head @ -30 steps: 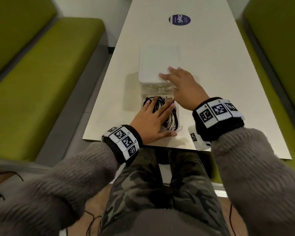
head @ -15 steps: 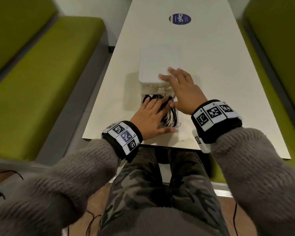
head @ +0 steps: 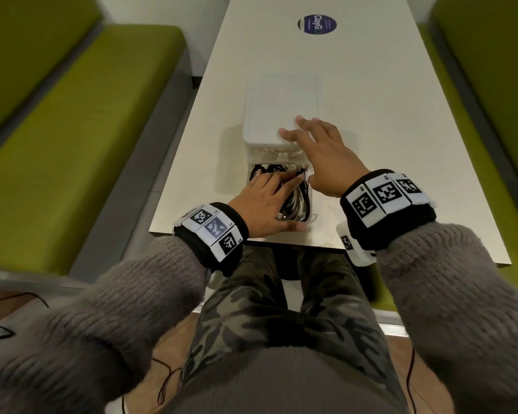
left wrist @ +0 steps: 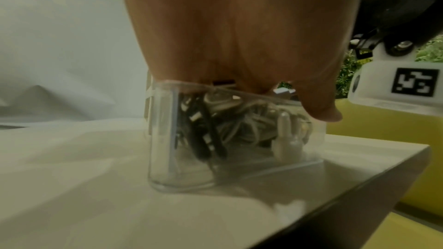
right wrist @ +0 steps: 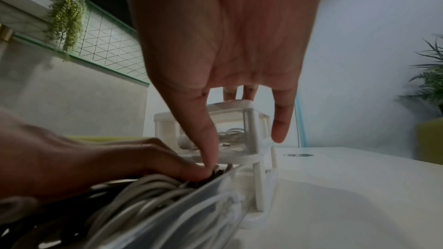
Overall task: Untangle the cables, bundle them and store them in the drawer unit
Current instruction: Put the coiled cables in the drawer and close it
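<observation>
A: Drawer [head: 308, 186] orientation? Long axis?

B: The clear drawer is drawn out of the white drawer unit [head: 281, 106] toward the person; its long axis runs from the unit to the near edge of the table [head: 401, 144]. The handle end is pointed at the person. Black and white cables [head: 296, 201] are packed inside, under the left palm.

A: Left hand [head: 269, 201]?

B: Laid flat on the cables, fingers straight and spread, pointed toward the unit; thumb set along the drawer's front edge. Nothing is gripped. In the left wrist view the palm [left wrist: 239, 26] is seen resting on the drawer rim [left wrist: 215, 88], cables [left wrist: 239, 126] visible through the clear wall.

A: Right hand [head: 326, 156]?

B: Fingers extended and apart, tips placed on the top of the unit at its front corner, thumb lowered to the drawer's far right corner just beside the left fingertips. Nothing is clasped. In the right wrist view the thumb [right wrist: 203, 130] is seen touching down by the cables [right wrist: 148, 192].

A: Change against earlier frames?

B: The drawer has been slid further into the unit; less of it is exposed. The left hand has been carried forward with it. The right hand is kept on the unit top.

A: Any text?

B: A round dark sticker [head: 317, 24] beyond the unit is marked "ClayG"; the smaller print cannot be read. Coded square markers are worn on both wristbands.
</observation>
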`<state>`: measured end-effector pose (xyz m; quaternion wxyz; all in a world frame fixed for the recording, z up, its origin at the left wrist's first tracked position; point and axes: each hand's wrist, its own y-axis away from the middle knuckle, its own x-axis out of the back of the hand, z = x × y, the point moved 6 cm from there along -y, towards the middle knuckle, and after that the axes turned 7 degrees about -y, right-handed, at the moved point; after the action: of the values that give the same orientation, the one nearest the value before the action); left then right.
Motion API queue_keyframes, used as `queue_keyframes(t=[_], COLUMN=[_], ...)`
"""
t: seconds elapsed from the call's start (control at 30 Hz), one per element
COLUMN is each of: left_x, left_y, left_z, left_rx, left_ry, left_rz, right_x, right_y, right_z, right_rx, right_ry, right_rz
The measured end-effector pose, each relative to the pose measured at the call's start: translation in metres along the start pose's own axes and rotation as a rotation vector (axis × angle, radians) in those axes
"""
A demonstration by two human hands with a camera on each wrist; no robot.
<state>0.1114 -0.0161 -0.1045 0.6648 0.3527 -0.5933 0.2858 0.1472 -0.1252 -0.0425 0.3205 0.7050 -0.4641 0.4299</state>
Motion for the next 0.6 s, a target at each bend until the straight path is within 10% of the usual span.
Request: queue_keyframes(t=[0.6], left_x=[0.009], left_y=[0.004], left_z=[-0.003], left_rx=[0.014], left_ry=[0.188], left_rz=[0.007], right_x=[-0.002], right_y=[0.001], right_z=[0.0], right_rx=[-0.039], right_ry=[-0.064], right_rz=[-0.039])
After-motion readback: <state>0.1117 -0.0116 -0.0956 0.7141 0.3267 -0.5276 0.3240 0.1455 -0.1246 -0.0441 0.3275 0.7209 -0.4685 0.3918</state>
